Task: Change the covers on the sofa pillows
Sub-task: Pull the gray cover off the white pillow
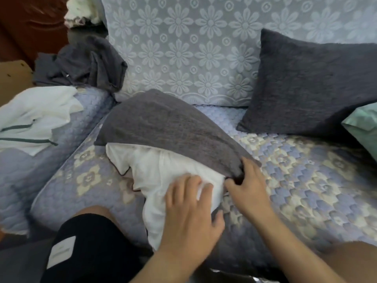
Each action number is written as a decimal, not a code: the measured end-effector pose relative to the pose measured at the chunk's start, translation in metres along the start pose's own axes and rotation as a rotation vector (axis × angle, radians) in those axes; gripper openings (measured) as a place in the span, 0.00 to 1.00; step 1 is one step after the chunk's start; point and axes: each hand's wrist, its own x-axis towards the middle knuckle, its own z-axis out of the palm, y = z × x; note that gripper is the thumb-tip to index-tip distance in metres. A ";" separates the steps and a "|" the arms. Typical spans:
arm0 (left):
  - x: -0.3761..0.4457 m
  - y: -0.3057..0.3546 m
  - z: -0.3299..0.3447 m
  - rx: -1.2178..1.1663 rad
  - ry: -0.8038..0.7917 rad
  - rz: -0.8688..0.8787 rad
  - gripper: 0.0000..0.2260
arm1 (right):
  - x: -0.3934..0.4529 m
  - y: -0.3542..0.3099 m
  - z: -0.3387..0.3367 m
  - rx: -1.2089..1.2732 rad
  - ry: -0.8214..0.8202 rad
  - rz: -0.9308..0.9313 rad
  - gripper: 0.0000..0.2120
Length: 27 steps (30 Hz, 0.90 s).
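A white pillow (155, 170) lies on the sofa seat (306, 176), its far part inside a dark grey cover (163, 123). The near half of the pillow sticks out of the cover's open end. My left hand (191, 209) grips the white pillow near its lower right side. Just to the right, my right hand (246, 186) pinches the edge of the grey cover at its opening. A second pillow in a dark grey cover (310, 82) leans upright against the sofa back on the right.
Loose dark grey covers (85, 62) lie crumpled on the left armrest, with white covers with green stripes (36, 119) nearer. A pale green pillow (363, 127) shows at the right edge. My knee in black shorts (89, 242) is at the seat's front edge.
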 end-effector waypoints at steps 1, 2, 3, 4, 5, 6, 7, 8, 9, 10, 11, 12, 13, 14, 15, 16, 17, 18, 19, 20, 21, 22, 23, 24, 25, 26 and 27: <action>0.003 0.003 0.009 0.097 -0.083 0.045 0.29 | -0.005 0.003 0.003 -0.005 -0.009 -0.006 0.41; 0.008 0.003 0.017 0.179 -0.124 0.071 0.33 | -0.009 0.004 0.004 -0.018 -0.004 -0.021 0.41; 0.013 0.001 0.021 0.244 -0.136 0.092 0.33 | -0.009 0.006 0.004 -0.026 0.012 -0.034 0.41; 0.019 -0.002 0.023 0.303 -0.121 0.112 0.32 | -0.008 0.004 0.003 -0.027 0.032 -0.039 0.40; 0.026 -0.005 0.022 0.366 -0.115 0.118 0.32 | -0.005 0.003 0.002 -0.024 0.052 -0.040 0.39; 0.035 -0.008 0.021 0.439 -0.129 0.116 0.33 | -0.001 0.002 0.001 -0.025 0.067 -0.039 0.38; 0.044 -0.010 0.020 0.503 -0.163 0.113 0.34 | 0.004 0.000 0.000 -0.030 0.083 -0.048 0.37; 0.051 -0.009 0.020 0.554 -0.194 0.113 0.33 | 0.010 0.000 0.001 -0.036 0.092 -0.057 0.37; 0.057 -0.007 0.020 0.579 -0.225 0.126 0.30 | 0.015 0.000 0.003 -0.039 0.102 -0.060 0.36; 0.064 -0.005 0.022 0.579 -0.229 0.156 0.25 | 0.020 0.002 0.008 -0.038 0.106 -0.055 0.36; 0.070 -0.003 0.023 0.562 -0.211 0.193 0.19 | 0.024 0.004 0.011 -0.042 0.115 -0.050 0.35; 0.076 -0.001 0.022 0.549 -0.205 0.229 0.13 | 0.027 0.006 0.014 -0.051 0.126 -0.045 0.34; 0.082 -0.001 0.019 0.531 -0.205 0.261 0.09 | 0.032 0.009 0.017 -0.071 0.141 -0.051 0.33; 0.088 -0.001 0.013 0.516 -0.215 0.289 0.09 | 0.037 0.013 0.018 -0.111 0.163 -0.061 0.31; 0.090 -0.003 0.006 0.509 -0.228 0.313 0.11 | 0.041 0.017 0.018 -0.174 0.192 -0.078 0.29; 0.090 -0.004 -0.003 0.496 -0.241 0.325 0.14 | 0.046 0.020 0.016 -0.245 0.222 -0.089 0.26; 0.088 -0.007 -0.011 0.477 -0.258 0.326 0.18 | 0.051 0.023 0.013 -0.304 0.244 -0.096 0.23; 0.082 -0.012 -0.020 0.446 -0.282 0.334 0.23 | 0.056 0.027 0.009 -0.347 0.248 -0.100 0.20; 0.073 -0.021 -0.029 0.406 -0.302 0.351 0.26 | 0.061 0.029 0.007 -0.381 0.241 -0.109 0.18; 0.063 -0.029 -0.038 0.358 -0.302 0.373 0.28 | 0.066 0.036 0.004 -0.422 0.235 -0.103 0.16; 0.051 -0.041 -0.049 0.310 -0.290 0.388 0.30 | 0.072 0.042 0.001 -0.458 0.232 -0.088 0.14; 0.041 -0.056 -0.061 0.268 -0.270 0.396 0.31 | 0.079 0.049 -0.003 -0.472 0.225 -0.050 0.12; 0.032 -0.075 -0.072 0.257 -0.239 0.401 0.32 | 0.087 0.051 -0.008 -0.443 0.200 0.009 0.10; 0.026 -0.094 -0.079 0.277 -0.232 0.421 0.32 | 0.094 0.051 -0.016 -0.380 0.156 0.074 0.09; 0.019 -0.117 -0.085 0.334 -0.259 0.434 0.31 | 0.099 0.043 -0.018 -0.307 0.070 0.123 0.07; 0.017 -0.136 -0.085 0.388 -0.310 0.455 0.30 | 0.100 0.034 -0.022 -0.242 -0.013 0.142 0.05; 0.012 -0.153 -0.083 0.436 -0.359 0.458 0.30 | 0.099 0.021 -0.021 -0.199 -0.072 0.103 0.05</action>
